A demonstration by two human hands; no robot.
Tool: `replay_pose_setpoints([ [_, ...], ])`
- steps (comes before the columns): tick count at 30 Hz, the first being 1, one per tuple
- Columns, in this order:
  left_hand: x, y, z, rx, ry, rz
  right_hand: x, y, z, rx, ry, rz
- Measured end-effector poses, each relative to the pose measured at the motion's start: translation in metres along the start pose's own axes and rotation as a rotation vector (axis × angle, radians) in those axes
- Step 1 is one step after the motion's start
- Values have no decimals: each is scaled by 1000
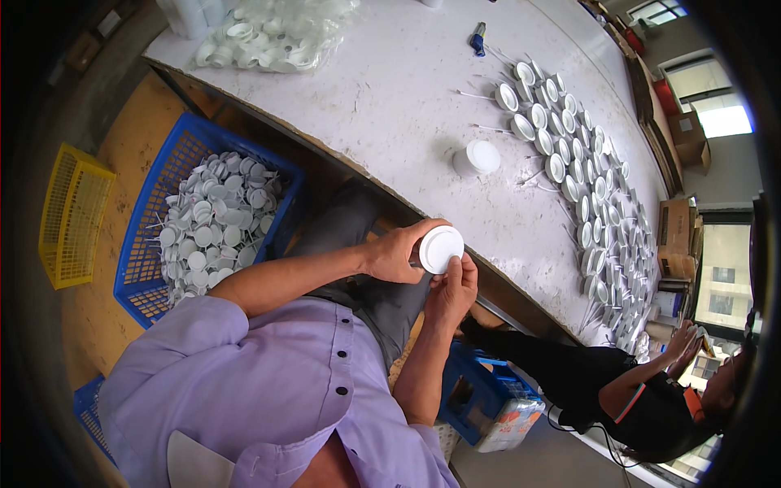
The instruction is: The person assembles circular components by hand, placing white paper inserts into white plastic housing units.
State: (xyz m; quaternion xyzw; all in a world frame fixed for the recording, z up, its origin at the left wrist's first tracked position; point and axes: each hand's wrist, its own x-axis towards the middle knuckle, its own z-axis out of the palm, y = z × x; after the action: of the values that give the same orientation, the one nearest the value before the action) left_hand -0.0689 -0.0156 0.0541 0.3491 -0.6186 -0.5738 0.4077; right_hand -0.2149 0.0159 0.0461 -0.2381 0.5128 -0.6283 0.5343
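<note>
Over the near edge of the worktable (382, 106), a white round disc-shaped piece with a raised rim (442, 249) is between my two hands. My left hand (396, 254) has its fingers wrapped round the piece's left side. At the lower right rim, the thumb and fingers of my right hand (455, 291) pinch it. What lies behind the disc is hidden. Farther in on the table stands a short white round cup-shaped piece (482, 157). To its right, many white round cups with thin wires (557, 167) are set out in slanting rows.
A blue basket (175, 134) full of white discs with wires stands left below the table, beside a yellow crate (77, 215). A clear bag of white cups (268, 37) and a small blue-handled tool (478, 39) lie on the table. A co-worker (651, 407) is at right.
</note>
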Motion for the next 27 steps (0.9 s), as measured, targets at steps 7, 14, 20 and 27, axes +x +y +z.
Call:
replay_pose_setpoints([
  [7,2,-1,3,-15,47,-59,-1,3,4,-12,10,16],
  [14,3,0,6,27,80,-62,2,5,4,-13,18,34],
  [20,3,-6,5,21,91,-53,3,7,6,-28,-7,33],
  [27,0,-4,3,59,95,-54,1,7,9,-16,0,34],
])
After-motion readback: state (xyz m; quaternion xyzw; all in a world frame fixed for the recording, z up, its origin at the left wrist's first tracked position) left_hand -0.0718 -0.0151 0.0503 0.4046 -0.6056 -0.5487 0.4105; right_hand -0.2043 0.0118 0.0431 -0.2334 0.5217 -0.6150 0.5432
